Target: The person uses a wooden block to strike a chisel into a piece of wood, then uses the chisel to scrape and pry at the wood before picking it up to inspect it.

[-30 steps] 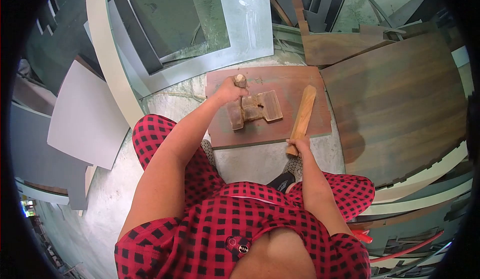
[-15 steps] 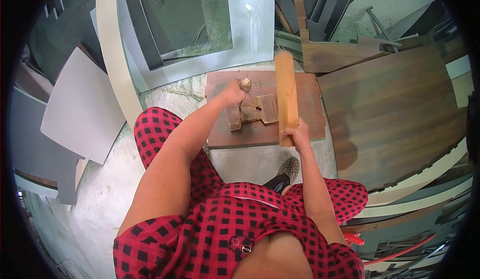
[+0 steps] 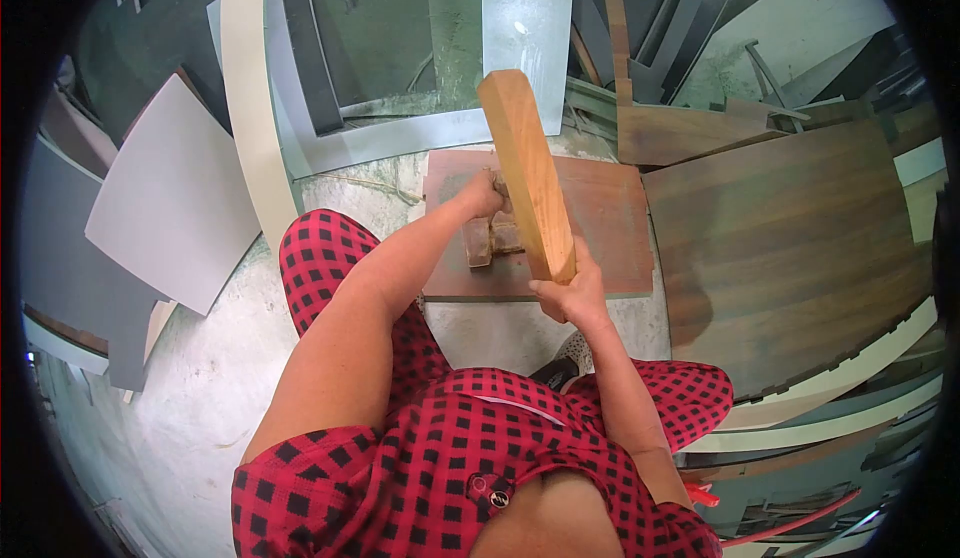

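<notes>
My right hand [image 3: 578,293] is wrapped round the lower end of a thick light-brown wooden block [image 3: 530,178], which slants up and to the left over the work spot. My left hand [image 3: 483,196] is closed round a tool with a rounded wooden handle end [image 3: 500,186], now largely hidden behind the block. Just below the left hand, a worn wooden piece [image 3: 480,243] lies on a reddish-brown board [image 3: 610,223] on the floor. The raised block covers the right part of that worn piece.
A large brown wood panel [image 3: 790,258] lies to the right of the board. Beyond it stands a pale frame [image 3: 400,138]. On the left are a curved cream strip [image 3: 245,88] and a white panel [image 3: 175,193]. My knees flank the board.
The wooden block has swung left, from nearly upright to slanted, and now covers much of the tool. My right hand has moved slightly left and down. The whole view has shifted a little.
</notes>
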Demonstrator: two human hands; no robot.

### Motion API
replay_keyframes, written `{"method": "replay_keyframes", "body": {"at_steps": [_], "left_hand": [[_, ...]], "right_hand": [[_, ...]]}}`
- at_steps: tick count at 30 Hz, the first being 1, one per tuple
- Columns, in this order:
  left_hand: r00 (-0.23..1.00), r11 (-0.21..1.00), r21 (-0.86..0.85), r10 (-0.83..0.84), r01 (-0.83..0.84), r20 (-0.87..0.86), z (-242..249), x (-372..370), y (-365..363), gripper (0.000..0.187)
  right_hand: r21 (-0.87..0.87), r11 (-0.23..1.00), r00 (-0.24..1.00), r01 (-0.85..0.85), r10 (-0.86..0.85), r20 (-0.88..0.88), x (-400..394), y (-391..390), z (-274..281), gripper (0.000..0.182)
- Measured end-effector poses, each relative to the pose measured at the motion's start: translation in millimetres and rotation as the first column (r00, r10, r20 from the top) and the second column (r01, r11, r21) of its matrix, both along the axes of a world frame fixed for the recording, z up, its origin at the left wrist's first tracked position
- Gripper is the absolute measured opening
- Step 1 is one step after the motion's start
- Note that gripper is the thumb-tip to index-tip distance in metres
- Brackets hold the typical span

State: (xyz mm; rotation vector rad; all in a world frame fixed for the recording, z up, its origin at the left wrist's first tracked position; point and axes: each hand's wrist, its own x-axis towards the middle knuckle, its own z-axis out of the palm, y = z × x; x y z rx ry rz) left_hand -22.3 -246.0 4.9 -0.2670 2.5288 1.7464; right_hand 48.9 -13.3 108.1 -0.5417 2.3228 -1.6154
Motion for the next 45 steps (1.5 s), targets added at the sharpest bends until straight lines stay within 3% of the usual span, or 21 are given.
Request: {"method": "replay_keyframes", "body": {"at_steps": [1, 3, 4, 7, 9, 11, 13, 15, 16, 18, 21, 22, 24, 25, 27, 30, 31, 33, 36, 41, 45], "left_hand": [[1.000, 1.000, 0.003, -0.001, 0.001, -0.001, -3, -1, -2, 0.024], [0.993, 0.998, -0.046, -0.046, 0.041, -0.110, -5, -5, -2, 0.025], [0.992, 0.998, -0.045, -0.046, 0.041, -0.116, -4, -7, -1, 0.025], [0.991, 0.997, -0.076, 0.009, -0.019, -0.133, -5, -4, -2, 0.025], [0.994, 0.999, 0.049, -0.009, 0.003, 0.113, -4, -9, -5, 0.027], [0.996, 0.997, 0.071, -0.013, 0.007, 0.093, -32, -20, -9, 0.028], [0.998, 0.996, 0.084, -0.019, 0.013, 0.068, -22, -17, -7, 0.029], [0.993, 0.973, 0.223, 0.035, -0.060, 0.116, -8, -11, -2, 0.032], [0.993, 0.974, 0.221, 0.033, -0.058, 0.113, -7, -12, -3, 0.032], [0.993, 0.998, 0.056, -0.012, 0.006, 0.116, -8, -11, -5, 0.033], [0.994, 0.999, -0.044, 0.012, -0.008, 0.106, -9, -11, -3, 0.032], [0.995, 0.999, -0.045, 0.009, -0.004, 0.103, -19, -14, -5, 0.032], [0.995, 0.985, 0.168, -0.062, 0.049, 0.076, -27, -17, -8, 0.029], [0.995, 0.985, 0.165, -0.065, 0.052, 0.074, -26, -16, -6, 0.029], [0.999, 0.991, 0.133, -0.016, 0.011, 0.036, -16, -10, -3, 0.026], [0.994, 0.997, 0.081, 0.002, -0.011, 0.109, 9, 1, -5, 0.025], [0.994, 0.997, 0.081, 0.002, -0.011, 0.108, 8, -2, -9, 0.025], [0.988, 0.948, 0.285, 0.117, -0.142, 0.104, 10, -3, -15, 0.025], [0.984, 0.942, 0.289, 0.150, -0.172, 0.097, 18, -4, -17, 0.026], [0.989, 0.958, 0.247, 0.128, -0.144, 0.080, -8, -12, -21, 0.028], [0.984, 0.967, 0.206, 0.123, -0.148, 0.132, 4, -10, -18, 0.027]], "right_hand": [[0.003, 1.000, 1.000, 0.001, -0.001, -0.001, 0, -1, 0, 0.067], [0.548, 0.836, 1.000, 0.015, -0.002, -0.026, -2, -1, 2, 0.065], [0.549, 0.835, 1.000, 0.019, -0.002, -0.031, -5, 1, 1, 0.065], [0.462, 0.886, 1.000, -0.024, 0.015, 0.024, -10, 7, -5, 0.066], [0.154, 0.987, 0.995, -0.049, 0.035, 0.093, -12, 10, -5, 0.064], [0.070, 0.997, 0.999, -0.021, 0.018, 0.034, -8, 7, -4, 0.061], [-0.024, 1.000, 1.000, 0.005, -0.006, -0.029, -10, 5, 1, 0.059], [0.536, 0.843, 0.999, -0.043, 0.027, 0.038, -22, 7, 9, 0.063], [0.534, 0.845, 0.999, -0.040, 0.025, 0.035, -23, 10, 10, 0.063], [0.049, 0.994, 0.966, -0.100, 0.085, 0.244, -24, 13, 13, 0.061], [-0.072, 0.997, 0.990, 0.013, -0.003, 0.139, -14, 12, 22, 0.059], [-0.073, 0.997, 0.991, 0.016, -0.006, 0.136, -15, 15, 14, 0.059], [0.355, 0.935, 0.999, -0.006, 0.021, -0.039, -19, 19, -2, 0.056], [0.352, 0.936, 0.999, -0.002, 0.018, -0.041, -19, 22, -1, 0.056], [0.061, 0.995, 0.956, -0.085, 0.064, 0.286, -21, 25, 9, 0.055], [-0.123, 0.992, 0.907, 0.009, 0.043, 0.419, -18, 31, 19, 0.055], [-0.122, 0.992, 0.907, 0.009, 0.043, 0.419, -19, 32, 22, 0.055], [-0.128, 0.986, 0.936, 0.103, -0.052, 0.349, -17, 36, 25, 0.056], [-0.217, 0.967, 0.948, 0.135, -0.062, 0.312, -20, 39, 28, 0.057], [-0.202, 0.973, 0.964, 0.107, -0.052, 0.259, -19, 37, 30, 0.058], [-0.182, 0.982, 0.986, 0.052, -0.022, 0.165, -15, 31, 34, 0.058]]}}
